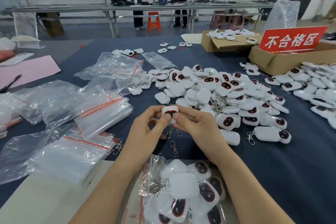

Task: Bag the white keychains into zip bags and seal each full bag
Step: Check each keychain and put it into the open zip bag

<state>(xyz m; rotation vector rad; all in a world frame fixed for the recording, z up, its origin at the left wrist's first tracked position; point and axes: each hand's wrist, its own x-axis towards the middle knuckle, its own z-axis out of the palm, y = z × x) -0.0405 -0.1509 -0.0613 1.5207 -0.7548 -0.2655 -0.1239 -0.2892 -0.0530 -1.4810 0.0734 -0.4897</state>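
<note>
**Keychain held over part-filled bag**

Nearest, betw. the wrists, a part-filled zip bag (154, 166) of white keychains is seen on the table (272, 169). One keychain (170, 112) is pinched by left hand (145, 132) and right hand (196, 127), thumbs on its dark face, red light lit. Judged best: clip tucked in, unit slid in flat, zip track kept free. The loose pile (227, 92) lies just beyond the right hand. Far right of the hands, a red sign (291, 40) is read "不合格区".

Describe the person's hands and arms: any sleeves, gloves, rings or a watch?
The left hand and right hand are bare: no gloves, rings or bracelets show. Both forearms are uncovered down to the frame's edge, with no sleeve, watch or marking in view. The thumbnails look short and unpainted.
</note>
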